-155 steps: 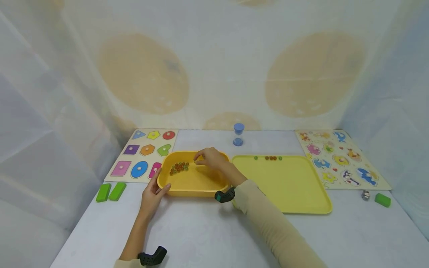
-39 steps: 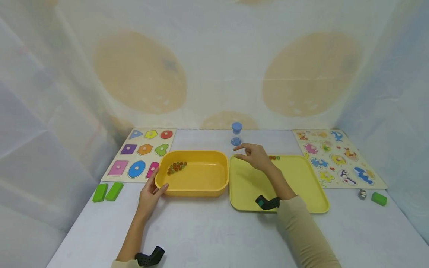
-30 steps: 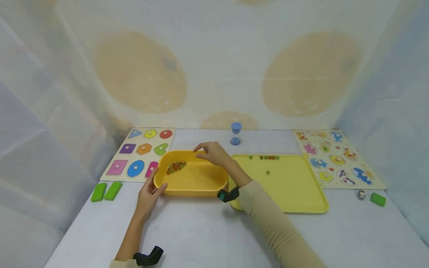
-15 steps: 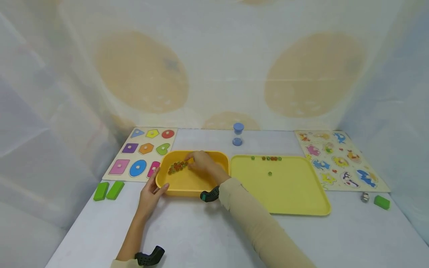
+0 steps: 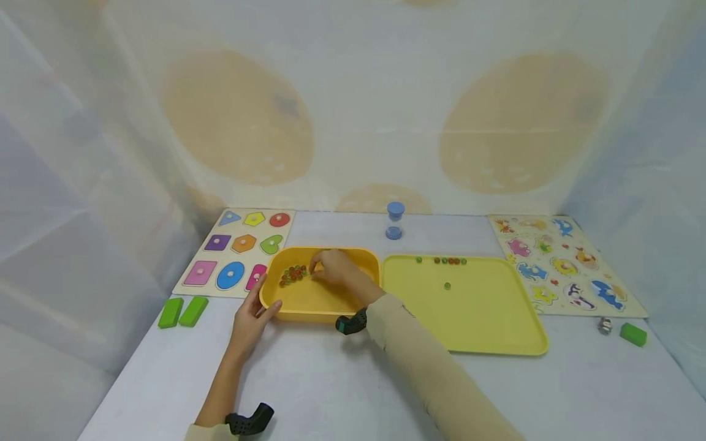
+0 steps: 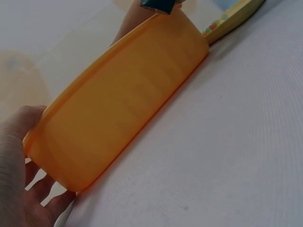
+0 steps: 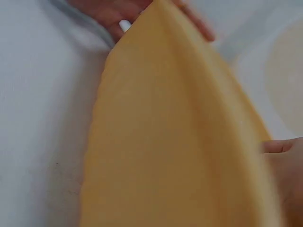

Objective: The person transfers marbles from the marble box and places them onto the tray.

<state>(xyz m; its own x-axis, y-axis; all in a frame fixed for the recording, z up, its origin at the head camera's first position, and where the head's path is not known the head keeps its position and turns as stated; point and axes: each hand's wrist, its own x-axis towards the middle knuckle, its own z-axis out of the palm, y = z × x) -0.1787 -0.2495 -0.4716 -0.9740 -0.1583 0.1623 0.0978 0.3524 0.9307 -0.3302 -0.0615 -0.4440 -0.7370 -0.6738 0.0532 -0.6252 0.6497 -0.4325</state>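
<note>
An orange tub (image 5: pixel 309 306) stands on the white table, with several small red and green beads (image 5: pixel 292 274) in its far left corner. My left hand (image 5: pixel 250 315) grips the tub's near left corner, thumb (image 6: pixel 21 125) on the rim and fingers beneath the wall (image 6: pixel 123 109). My right hand (image 5: pixel 331 269) reaches down inside the tub, its curled fingertips at the right edge of the bead pile. Whether it pinches a bead is hidden. To the right lies a flat yellow tray (image 5: pixel 496 324); a short row of beads (image 5: pixel 449 261) lines its far edge and one green bead (image 5: pixel 447 285) lies further in.
A shape puzzle board (image 5: pixel 237 257) lies behind the tub on the left, an animal puzzle board (image 5: pixel 562 263) at the far right. A blue sand timer (image 5: pixel 394 220) stands at the back. Two green blocks (image 5: pixel 181 311) lie left, one green block (image 5: pixel 631 334) and a small metal object (image 5: pixel 604 324) right.
My right hand went from the tray's far edge back to the tub and lowered to the bead pile. A green bead now lies in the tray. The left hand stayed.
</note>
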